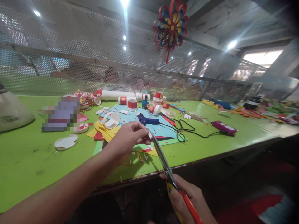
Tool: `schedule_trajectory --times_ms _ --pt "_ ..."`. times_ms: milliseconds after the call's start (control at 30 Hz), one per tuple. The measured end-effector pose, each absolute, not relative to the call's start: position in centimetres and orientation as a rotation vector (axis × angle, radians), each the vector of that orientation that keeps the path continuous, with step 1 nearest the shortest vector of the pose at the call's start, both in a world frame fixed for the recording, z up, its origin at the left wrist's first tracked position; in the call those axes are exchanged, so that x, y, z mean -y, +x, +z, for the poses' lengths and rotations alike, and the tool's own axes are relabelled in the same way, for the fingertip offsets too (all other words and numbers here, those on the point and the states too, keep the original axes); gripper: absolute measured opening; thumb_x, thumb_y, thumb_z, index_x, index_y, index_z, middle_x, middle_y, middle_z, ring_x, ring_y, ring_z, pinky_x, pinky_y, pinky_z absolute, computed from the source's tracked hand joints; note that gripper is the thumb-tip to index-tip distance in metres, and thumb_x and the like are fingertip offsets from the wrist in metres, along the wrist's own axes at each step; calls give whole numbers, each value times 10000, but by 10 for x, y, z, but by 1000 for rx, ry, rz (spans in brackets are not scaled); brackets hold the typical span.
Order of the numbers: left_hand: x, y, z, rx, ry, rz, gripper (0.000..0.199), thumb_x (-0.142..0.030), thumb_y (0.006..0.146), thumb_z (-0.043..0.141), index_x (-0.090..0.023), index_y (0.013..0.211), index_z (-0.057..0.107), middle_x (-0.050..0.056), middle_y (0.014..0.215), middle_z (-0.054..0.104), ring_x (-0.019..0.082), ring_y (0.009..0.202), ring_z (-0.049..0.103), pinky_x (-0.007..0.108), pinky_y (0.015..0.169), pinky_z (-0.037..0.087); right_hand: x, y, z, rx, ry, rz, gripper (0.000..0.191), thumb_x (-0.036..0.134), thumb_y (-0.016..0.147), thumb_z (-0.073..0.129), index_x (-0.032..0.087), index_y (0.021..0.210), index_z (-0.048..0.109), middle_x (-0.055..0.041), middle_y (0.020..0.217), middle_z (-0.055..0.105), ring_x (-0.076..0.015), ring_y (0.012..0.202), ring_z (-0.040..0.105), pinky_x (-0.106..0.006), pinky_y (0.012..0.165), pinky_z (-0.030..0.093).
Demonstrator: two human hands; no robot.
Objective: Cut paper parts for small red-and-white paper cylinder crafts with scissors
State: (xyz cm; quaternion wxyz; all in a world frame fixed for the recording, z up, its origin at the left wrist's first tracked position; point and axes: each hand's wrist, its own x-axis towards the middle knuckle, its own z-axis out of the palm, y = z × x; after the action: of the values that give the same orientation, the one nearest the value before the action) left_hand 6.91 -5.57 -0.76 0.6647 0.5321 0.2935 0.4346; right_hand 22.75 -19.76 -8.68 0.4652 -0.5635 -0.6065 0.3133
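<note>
My left hand (130, 137) pinches a small white piece of paper (150, 135) between thumb and fingers. My right hand (187, 197) is closed round the red and yellow handles of a pair of scissors (166, 166). The scissors point up and away from me, their blade tips right at the white piece. Whether the blades touch it is hard to make out. Below my left hand, paper scraps (142, 155) lie on the green table (198, 152). Just beyond it a blue glue gun (148, 119) rests on light blue paper (168, 131).
Red-and-white paper cups (132, 105) and a white roll (116, 95) stand or lie at the back. Yellow paper (102, 132) is left of centre. A black cable (198, 134) runs to a purple box (224, 128). A paper flower ornament (172, 28) hangs above.
</note>
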Motion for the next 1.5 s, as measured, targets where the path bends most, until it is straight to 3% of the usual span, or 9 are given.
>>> schedule_trajectory --times_ms 233,400,567,900,1133,1500 --pt "55 69 -9 -661 1201 984 216 -213 679 717 -154 572 538 33 615 606 140 614 586 291 613 483 197 230 -84 1528 -1364 791 418 507 888 482 183 1066 677 -42 804 656 -181 682 581 -241 637 475" --pt "55 69 -10 -672 1197 990 222 -202 674 719 -156 569 528 25 606 600 138 608 589 285 605 488 195 231 -86 1515 -1337 845 400 493 897 489 189 1080 675 -37 744 655 -185 647 602 -232 581 481" --pt "55 68 -9 -684 1203 994 219 -205 682 718 -156 582 530 26 611 602 135 604 594 286 611 493 195 230 -86 1468 -1335 802 387 493 877 524 194 1056 692 -32 697 644 -222 755 641 -247 645 515" --pt "54 70 -9 -696 1187 1010 215 -186 674 712 -156 566 530 28 607 605 139 605 595 285 605 497 195 227 -77 1520 -1283 855 393 476 903 479 201 1098 681 -56 927 702 -183 706 631 -220 631 507" --pt "55 69 -9 -687 1193 1004 213 -185 683 706 -155 567 530 29 599 598 140 600 590 294 611 495 195 230 -85 1497 -1312 836 367 477 894 505 208 1067 685 -33 735 660 -222 772 646 -226 610 494" --pt "54 70 -10 -692 1208 990 200 -175 694 690 -146 579 529 20 593 599 127 584 587 271 592 493 195 232 -94 1492 -1337 840 370 468 894 508 173 1059 659 -29 778 628 -165 661 543 -235 603 433"
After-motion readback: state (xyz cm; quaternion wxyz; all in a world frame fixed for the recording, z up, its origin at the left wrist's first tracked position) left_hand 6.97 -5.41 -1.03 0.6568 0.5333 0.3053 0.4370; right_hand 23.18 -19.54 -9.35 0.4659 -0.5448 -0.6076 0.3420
